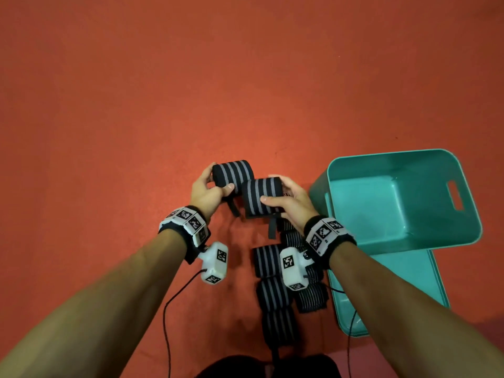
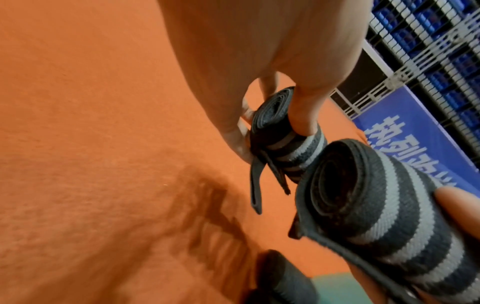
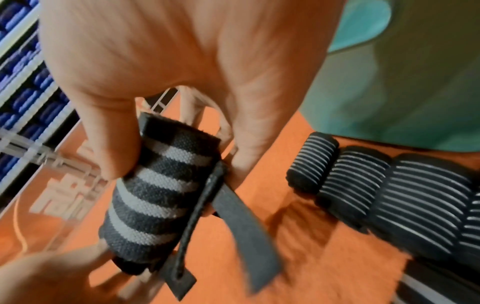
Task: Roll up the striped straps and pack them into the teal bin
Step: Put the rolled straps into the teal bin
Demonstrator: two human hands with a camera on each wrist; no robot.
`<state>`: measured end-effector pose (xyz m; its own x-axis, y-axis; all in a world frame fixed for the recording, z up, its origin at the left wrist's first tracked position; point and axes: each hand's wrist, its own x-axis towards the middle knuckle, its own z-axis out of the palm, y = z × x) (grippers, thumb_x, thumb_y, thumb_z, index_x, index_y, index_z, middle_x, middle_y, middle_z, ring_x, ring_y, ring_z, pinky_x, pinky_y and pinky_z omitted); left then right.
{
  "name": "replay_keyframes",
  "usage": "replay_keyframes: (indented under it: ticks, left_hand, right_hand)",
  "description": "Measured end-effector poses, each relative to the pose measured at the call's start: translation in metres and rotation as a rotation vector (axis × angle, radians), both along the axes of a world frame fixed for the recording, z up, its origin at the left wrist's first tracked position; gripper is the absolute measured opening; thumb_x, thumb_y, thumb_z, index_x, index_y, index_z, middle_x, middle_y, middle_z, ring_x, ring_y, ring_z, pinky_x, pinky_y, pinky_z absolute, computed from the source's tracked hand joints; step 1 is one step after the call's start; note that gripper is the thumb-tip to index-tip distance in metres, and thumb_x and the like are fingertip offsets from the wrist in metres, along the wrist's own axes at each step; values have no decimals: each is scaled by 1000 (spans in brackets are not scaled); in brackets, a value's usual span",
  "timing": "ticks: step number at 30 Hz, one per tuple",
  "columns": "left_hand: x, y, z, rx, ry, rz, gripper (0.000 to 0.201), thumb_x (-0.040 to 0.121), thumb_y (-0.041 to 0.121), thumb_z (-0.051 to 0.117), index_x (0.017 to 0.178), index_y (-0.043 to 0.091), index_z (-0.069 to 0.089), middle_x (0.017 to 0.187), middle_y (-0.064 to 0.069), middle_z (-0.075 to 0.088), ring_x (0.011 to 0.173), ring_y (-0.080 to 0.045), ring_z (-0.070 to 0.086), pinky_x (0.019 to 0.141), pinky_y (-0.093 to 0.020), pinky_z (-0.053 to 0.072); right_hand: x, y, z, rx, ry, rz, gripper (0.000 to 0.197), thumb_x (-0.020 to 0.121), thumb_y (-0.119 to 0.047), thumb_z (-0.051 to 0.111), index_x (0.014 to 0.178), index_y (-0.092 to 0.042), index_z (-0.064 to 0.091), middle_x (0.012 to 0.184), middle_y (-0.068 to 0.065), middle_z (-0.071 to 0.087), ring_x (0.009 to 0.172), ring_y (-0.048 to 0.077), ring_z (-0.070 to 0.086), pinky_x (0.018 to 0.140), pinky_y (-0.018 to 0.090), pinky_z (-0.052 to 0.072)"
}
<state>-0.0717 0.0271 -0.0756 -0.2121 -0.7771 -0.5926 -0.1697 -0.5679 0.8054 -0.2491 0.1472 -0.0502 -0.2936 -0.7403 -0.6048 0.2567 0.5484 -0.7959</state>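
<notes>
Careful: your left hand (image 1: 204, 192) and right hand (image 1: 289, 197) each grip a rolled strap (image 1: 260, 196) with curled fingers, and its loose tail (image 1: 272, 227) may let it unroll before reaching the teal bin (image 1: 403, 241).

Two rolled striped straps are held above the orange floor, the left roll (image 1: 233, 174) in one hand at 11 o'clock and the right roll (image 1: 261, 197) in the other beside it. At 6 o'clock, at least five more rolls (image 1: 268, 261) lie clustered, partly hidden by a wrist. One teal bin (image 1: 403, 197) sits at 3 o'clock, one teal lid (image 1: 381, 285) below it.
</notes>
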Motion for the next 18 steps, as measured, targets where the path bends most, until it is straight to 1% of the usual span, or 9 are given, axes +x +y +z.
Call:
replay_keyframes:
  ticks: [2,4,6,8,10,12,15,16,18]
  left_hand:
    - [-22,2,21,-9,55,28,78,86,-9,68,153,24,44,138,-2,59,125,-29,61,103,-53,53]
    - [-46,6,40,-1,100,28,78,89,-9,65,154,25,41,141,-1,59,121,-26,63,99,-52,56]
    - [-69,14,60,12,130,-27,78,90,-10,63,154,28,41,135,5,60,117,-25,65,92,-52,59]
    - [-94,24,76,11,158,-108,78,89,-12,65,153,29,44,125,11,61,117,-27,65,91,-53,60]
    - [-126,40,83,-18,157,-183,78,87,-12,68,150,29,48,124,10,60,119,-30,65,92,-53,59]
    - [-160,57,88,-49,142,-241,78,86,-10,71,149,30,50,128,7,59,120,-31,64,94,-53,59]
    - [-209,83,90,-67,98,-284,77,84,-8,72,148,29,50,138,-1,58,124,-31,61,98,-53,56]
    - [-223,90,88,-52,71,-292,76,85,-9,70,149,27,49,139,-4,58,124,-31,61,98,-52,57]
    - [-250,105,79,-15,-2,-317,74,87,-12,67,148,24,49,140,-8,58,123,-32,61,97,-53,57]
  right_hand:
    - [-14,0,20,-70,-139,-156,58,78,2,77,129,-23,64,122,9,71,108,26,72,91,46,60]
    - [-37,4,40,-130,-194,-302,65,69,7,72,129,-17,64,117,13,72,103,27,73,85,43,60]
    - [-66,14,61,-154,-157,-444,64,64,4,65,124,-15,67,108,12,73,95,26,72,80,40,59]
    - [-98,30,76,-151,-86,-540,51,69,5,62,117,-12,68,98,10,70,87,24,69,77,38,57]
    - [-132,52,84,-120,-17,-569,40,72,6,63,108,-10,69,95,9,68,86,26,65,75,39,57]
    - [-169,74,84,-82,40,-577,40,74,7,66,111,-7,70,99,9,71,91,27,68,80,44,59]
    - [-217,98,70,7,73,-545,41,77,9,68,114,-8,72,103,8,75,93,26,72,82,42,62]
    - [-232,104,60,39,71,-530,39,77,10,69,112,-10,72,104,8,75,93,26,73,83,43,62]
    - [-255,114,39,94,95,-498,34,77,4,76,103,-18,73,109,8,76,100,30,73,92,49,60]
